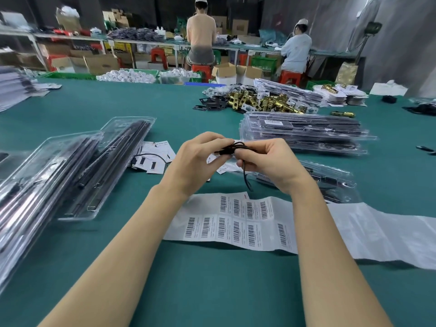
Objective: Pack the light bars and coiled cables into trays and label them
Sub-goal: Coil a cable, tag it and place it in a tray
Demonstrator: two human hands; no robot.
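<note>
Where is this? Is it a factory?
Probably a packing workshop. There's a sheet of barcode labels, stacks of clear plastic trays with parts inside, and other workers sitting at a long bench.

label sheet [236,223]: barcodes, print too small | cards [155,153]: text blurred

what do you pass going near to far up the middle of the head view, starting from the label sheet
barcode label sheet → black cable held in both hands, left hand and right hand → pile of brass latches → white cardboard boxes → two seated people at the far bench
</note>
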